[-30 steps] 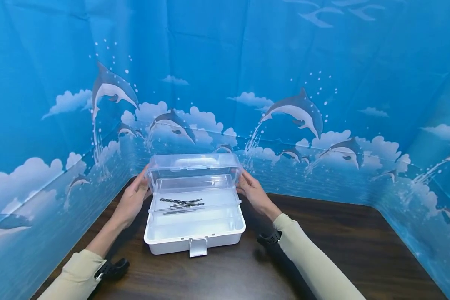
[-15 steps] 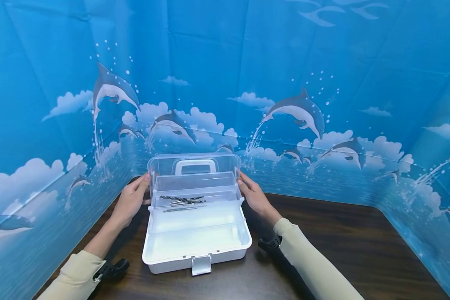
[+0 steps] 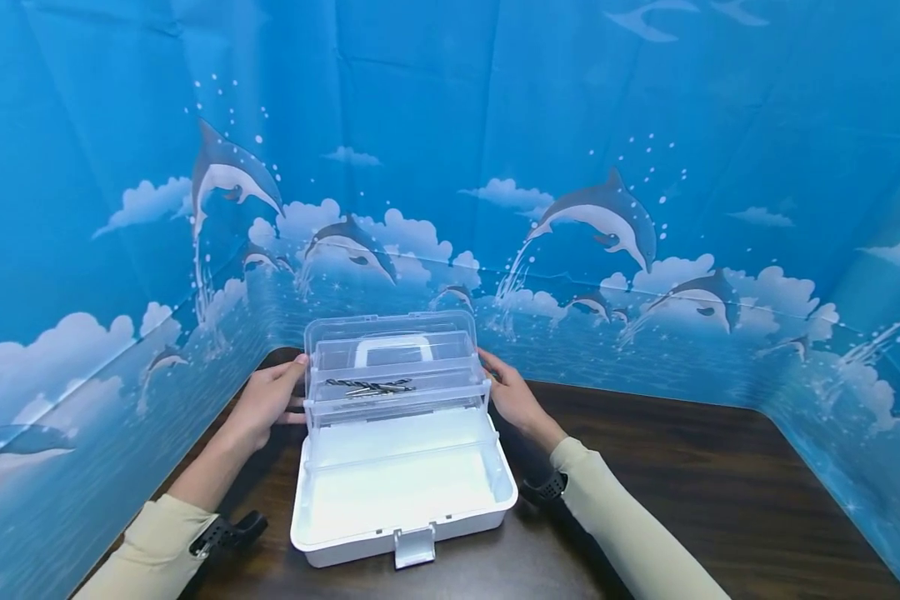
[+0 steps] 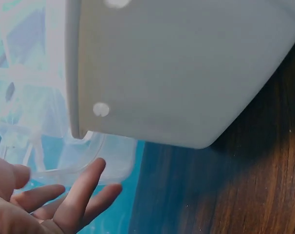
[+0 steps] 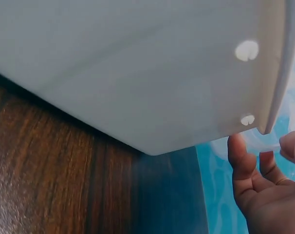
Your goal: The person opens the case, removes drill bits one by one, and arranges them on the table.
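Note:
A white toolbox [image 3: 352,550] stands on the table with its clear lid [image 3: 333,329] tipped back. Through the lid shows a white handle [image 3: 393,342]. Clear trays [image 3: 435,390] are raised at the back, and several dark twist drill bits [image 3: 367,387] lie in one. My left hand [image 3: 266,400] is at the lid's left edge, its thumb tip right at the plastic; in the left wrist view its fingers [image 4: 89,187] reach out nearly straight. At the lid's right edge is my right hand [image 3: 513,396], fingertips partly hidden behind it; in the right wrist view its fingers [image 5: 242,165] bend loosely by the box's corner.
The dark wooden table [image 3: 667,483] extends to the right of the box. A blue curtain [image 3: 540,317] printed with dolphins hangs right behind the table and along both sides. A latch [image 3: 415,546] hangs at the box's front. Black straps [image 3: 221,533] circle both wrists.
The lid has swung back and down, with both hands staying at its sides. The clear trays have lifted back with it, exposing more of the white base, whose front edge has shifted toward me.

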{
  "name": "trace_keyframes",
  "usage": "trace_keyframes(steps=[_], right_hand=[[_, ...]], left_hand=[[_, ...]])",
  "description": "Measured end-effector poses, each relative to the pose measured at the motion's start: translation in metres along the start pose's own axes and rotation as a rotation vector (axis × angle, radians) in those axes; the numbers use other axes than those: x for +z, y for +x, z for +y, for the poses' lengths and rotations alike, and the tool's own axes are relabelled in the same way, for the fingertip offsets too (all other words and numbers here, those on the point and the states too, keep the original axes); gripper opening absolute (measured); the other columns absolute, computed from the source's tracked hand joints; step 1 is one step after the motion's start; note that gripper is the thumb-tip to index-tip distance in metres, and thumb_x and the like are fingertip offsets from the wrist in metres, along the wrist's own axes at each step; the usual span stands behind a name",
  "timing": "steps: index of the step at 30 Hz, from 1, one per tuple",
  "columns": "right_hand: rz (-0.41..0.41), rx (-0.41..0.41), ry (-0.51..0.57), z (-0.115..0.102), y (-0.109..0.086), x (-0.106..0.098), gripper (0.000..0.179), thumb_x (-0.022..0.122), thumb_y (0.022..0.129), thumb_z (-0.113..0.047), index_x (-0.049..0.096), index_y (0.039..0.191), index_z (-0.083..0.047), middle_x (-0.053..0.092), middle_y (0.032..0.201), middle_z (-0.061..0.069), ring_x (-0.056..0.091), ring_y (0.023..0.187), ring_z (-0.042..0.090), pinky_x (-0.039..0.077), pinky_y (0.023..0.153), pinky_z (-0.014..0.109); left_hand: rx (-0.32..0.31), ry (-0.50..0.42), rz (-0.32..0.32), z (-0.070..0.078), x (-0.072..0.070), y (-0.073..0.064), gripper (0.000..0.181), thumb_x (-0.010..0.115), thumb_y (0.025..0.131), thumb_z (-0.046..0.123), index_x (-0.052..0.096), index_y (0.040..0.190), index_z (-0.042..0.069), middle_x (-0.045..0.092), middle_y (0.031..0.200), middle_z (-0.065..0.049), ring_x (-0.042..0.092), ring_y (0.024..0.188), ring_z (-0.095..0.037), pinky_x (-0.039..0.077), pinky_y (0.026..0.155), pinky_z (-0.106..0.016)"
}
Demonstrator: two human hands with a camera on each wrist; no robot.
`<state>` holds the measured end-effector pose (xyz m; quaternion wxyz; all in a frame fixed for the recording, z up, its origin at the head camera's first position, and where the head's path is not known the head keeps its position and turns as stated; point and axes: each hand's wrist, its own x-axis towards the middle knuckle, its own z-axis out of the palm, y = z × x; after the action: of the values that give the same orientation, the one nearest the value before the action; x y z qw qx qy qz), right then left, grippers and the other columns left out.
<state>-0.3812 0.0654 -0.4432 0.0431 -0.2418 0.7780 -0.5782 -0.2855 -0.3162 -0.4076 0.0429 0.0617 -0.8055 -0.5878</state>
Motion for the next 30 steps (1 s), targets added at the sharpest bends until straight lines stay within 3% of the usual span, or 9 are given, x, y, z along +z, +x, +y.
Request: trace_keyframes(steps=[3, 6, 10, 15, 19, 22, 26, 30], right_hand=[[-0.003, 0.01, 0.001, 0.001, 0.0, 0.001, 0.05, 0.044, 0.112, -0.027, 0.036, 0.16, -0.015, 0.05, 0.149, 0.01, 0.055, 0.128, 0.03, 0.049, 0.1, 0.05], [0.003, 0.043, -0.014, 0.003, -0.001, 0.001, 0.048, 0.043, 0.112, -0.024, 0.037, 0.16, -0.017, 0.058, 0.137, 0.01, 0.063, 0.103, 0.029, 0.054, 0.086, 0.045], [-0.002, 0.084, -0.008, 0.006, -0.002, 0.002, 0.047, 0.042, 0.112, -0.021, 0.038, 0.16, -0.023, 0.062, 0.113, 0.009, 0.052, 0.071, 0.027, 0.048, 0.068, 0.037], [-0.045, 0.099, 0.013, 0.006, -0.004, 0.002, 0.047, 0.042, 0.113, -0.021, 0.037, 0.16, -0.022, 0.058, 0.095, 0.015, 0.048, 0.067, 0.023, 0.046, 0.066, 0.035], [-0.082, 0.115, 0.004, 0.007, -0.006, 0.002, 0.046, 0.042, 0.113, -0.022, 0.039, 0.159, -0.016, 0.061, 0.1, 0.015, 0.048, 0.066, 0.023, 0.046, 0.065, 0.036], [-0.108, 0.123, 0.006, 0.007, -0.006, 0.001, 0.046, 0.041, 0.113, -0.022, 0.041, 0.157, -0.011, 0.061, 0.097, 0.012, 0.048, 0.065, 0.022, 0.046, 0.064, 0.036], [-0.133, 0.12, 0.025, 0.008, -0.007, 0.002, 0.045, 0.041, 0.113, -0.022, 0.043, 0.155, -0.009, 0.052, 0.076, 0.01, 0.045, 0.061, 0.022, 0.043, 0.063, 0.036], [-0.146, 0.134, 0.054, 0.012, -0.008, 0.002, 0.043, 0.041, 0.113, -0.023, 0.047, 0.153, -0.009, 0.047, 0.069, 0.005, 0.041, 0.06, 0.02, 0.041, 0.062, 0.034]], left_hand=[[0.022, 0.007, -0.029, 0.0, -0.001, -0.002, 0.069, 0.043, 0.109, 0.047, 0.033, 0.158, -0.001, 0.047, 0.144, -0.034, 0.069, 0.105, -0.041, 0.06, 0.072, -0.041], [0.039, 0.013, -0.056, -0.001, -0.002, -0.003, 0.057, 0.044, 0.112, 0.03, 0.033, 0.158, 0.0, 0.05, 0.14, -0.035, 0.072, 0.097, -0.036, 0.06, 0.072, -0.04], [0.04, 0.031, -0.078, -0.002, -0.001, -0.004, 0.052, 0.043, 0.112, 0.018, 0.031, 0.159, -0.001, 0.053, 0.135, -0.035, 0.072, 0.087, -0.032, 0.061, 0.07, -0.041], [0.027, 0.049, -0.086, -0.005, 0.0, -0.005, 0.051, 0.043, 0.111, 0.013, 0.031, 0.157, -0.004, 0.055, 0.132, -0.035, 0.072, 0.081, -0.03, 0.061, 0.069, -0.041], [-0.007, 0.04, -0.105, -0.008, 0.001, -0.005, 0.051, 0.044, 0.111, 0.013, 0.032, 0.155, -0.008, 0.054, 0.134, -0.037, 0.073, 0.079, -0.031, 0.061, 0.068, -0.042], [-0.033, 0.047, -0.114, -0.008, 0.001, -0.007, 0.051, 0.044, 0.111, 0.014, 0.033, 0.154, -0.01, 0.053, 0.134, -0.038, 0.073, 0.076, -0.031, 0.061, 0.067, -0.042], [-0.053, 0.062, -0.118, -0.009, 0.002, -0.007, 0.051, 0.045, 0.111, 0.015, 0.033, 0.153, -0.012, 0.054, 0.131, -0.038, 0.072, 0.074, -0.03, 0.061, 0.066, -0.041], [-0.082, 0.072, -0.12, -0.012, 0.003, -0.005, 0.05, 0.045, 0.111, 0.014, 0.036, 0.15, -0.014, 0.056, 0.127, -0.036, 0.072, 0.074, -0.03, 0.061, 0.066, -0.041]])
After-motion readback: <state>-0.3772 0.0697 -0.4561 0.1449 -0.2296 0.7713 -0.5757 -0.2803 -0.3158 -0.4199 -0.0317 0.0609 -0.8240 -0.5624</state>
